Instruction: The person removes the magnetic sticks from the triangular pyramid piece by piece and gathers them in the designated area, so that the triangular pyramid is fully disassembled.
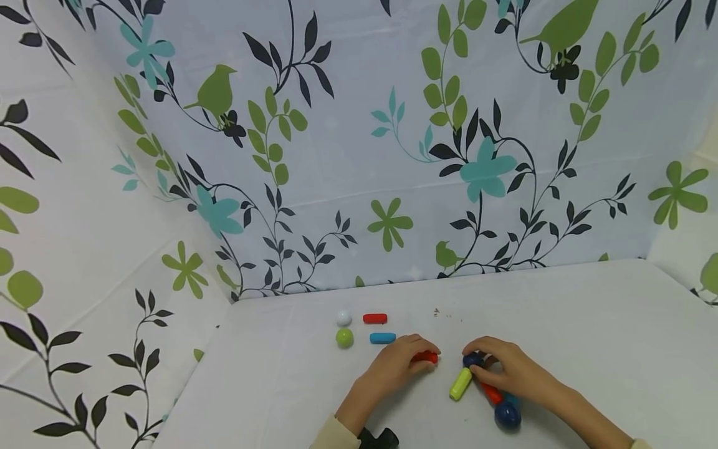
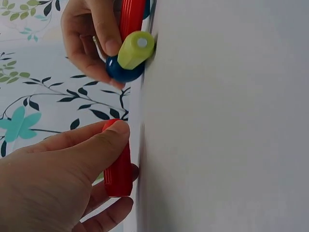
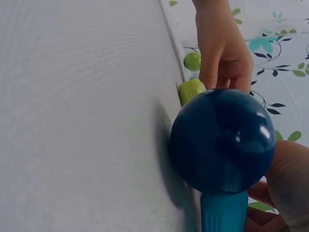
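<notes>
My left hand (image 1: 395, 363) pinches a short red rod (image 2: 118, 166) between thumb and fingers, close over the table. To its right, my right hand (image 1: 513, 369) grips a dark blue ball (image 1: 473, 360) of a small joined assembly. From that ball a yellow-green rod (image 1: 460, 384) points toward the front left. A second red rod (image 1: 492, 393) runs from it to another dark blue ball (image 1: 507, 415), which looms large in the right wrist view. A teal-blue rod (image 3: 224, 212) meets this nearer ball, partly hidden under my right hand in the head view.
Beyond my left hand lie a loose red rod (image 1: 375, 318), a blue rod (image 1: 382, 338), a white ball (image 1: 344, 318) and a green ball (image 1: 344, 338). A black object (image 1: 381, 439) sits by my left wrist. Patterned cloth (image 1: 336, 206) rises behind the white table (image 1: 589, 324).
</notes>
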### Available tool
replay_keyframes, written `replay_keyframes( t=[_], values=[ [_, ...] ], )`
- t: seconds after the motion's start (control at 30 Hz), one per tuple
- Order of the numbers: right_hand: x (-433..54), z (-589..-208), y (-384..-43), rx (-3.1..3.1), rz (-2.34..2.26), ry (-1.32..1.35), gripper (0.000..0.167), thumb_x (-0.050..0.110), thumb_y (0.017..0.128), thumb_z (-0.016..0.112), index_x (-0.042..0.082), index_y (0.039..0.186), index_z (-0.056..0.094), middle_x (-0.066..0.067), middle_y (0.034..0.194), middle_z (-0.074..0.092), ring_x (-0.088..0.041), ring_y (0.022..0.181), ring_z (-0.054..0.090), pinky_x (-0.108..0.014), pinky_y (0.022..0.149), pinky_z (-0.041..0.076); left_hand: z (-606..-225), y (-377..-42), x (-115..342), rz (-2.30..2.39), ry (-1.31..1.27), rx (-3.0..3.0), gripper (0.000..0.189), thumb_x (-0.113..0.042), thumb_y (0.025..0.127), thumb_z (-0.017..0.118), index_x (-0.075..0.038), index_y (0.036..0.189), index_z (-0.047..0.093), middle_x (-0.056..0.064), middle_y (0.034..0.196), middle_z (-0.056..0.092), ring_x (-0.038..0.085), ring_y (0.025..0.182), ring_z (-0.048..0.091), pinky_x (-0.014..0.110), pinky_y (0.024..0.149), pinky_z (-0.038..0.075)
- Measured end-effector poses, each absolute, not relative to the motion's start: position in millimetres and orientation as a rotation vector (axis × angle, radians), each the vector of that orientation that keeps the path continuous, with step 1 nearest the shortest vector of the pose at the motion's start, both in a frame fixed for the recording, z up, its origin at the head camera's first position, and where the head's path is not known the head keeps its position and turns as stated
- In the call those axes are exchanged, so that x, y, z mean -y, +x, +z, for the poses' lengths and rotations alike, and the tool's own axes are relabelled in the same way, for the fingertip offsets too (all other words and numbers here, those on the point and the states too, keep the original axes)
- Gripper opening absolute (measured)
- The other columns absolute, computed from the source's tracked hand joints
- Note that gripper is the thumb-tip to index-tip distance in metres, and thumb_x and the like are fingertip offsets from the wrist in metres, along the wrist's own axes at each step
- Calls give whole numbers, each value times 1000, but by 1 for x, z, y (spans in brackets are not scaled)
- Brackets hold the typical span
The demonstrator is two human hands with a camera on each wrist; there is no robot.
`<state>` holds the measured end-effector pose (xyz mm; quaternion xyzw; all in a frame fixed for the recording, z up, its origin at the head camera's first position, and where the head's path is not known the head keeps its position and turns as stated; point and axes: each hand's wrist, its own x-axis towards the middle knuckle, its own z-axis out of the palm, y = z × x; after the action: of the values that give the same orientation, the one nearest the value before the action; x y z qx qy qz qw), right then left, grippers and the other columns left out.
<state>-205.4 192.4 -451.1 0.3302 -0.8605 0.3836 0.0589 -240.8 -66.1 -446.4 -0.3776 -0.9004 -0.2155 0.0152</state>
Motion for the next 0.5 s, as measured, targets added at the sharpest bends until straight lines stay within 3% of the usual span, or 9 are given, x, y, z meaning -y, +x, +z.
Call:
replay_keyframes(
  t=[0.5],
  values=[
    [-193, -450, -204, 2611, 1192, 997, 24, 14, 90, 69, 3, 111, 63, -11, 108, 66, -11, 91, 62, -25, 73, 56, -448, -237, 100, -592, -1036, 2732, 25, -24, 88, 73, -22, 112, 71, -8, 104, 69, 8, 101, 61, 24, 91, 48]
  ],
)
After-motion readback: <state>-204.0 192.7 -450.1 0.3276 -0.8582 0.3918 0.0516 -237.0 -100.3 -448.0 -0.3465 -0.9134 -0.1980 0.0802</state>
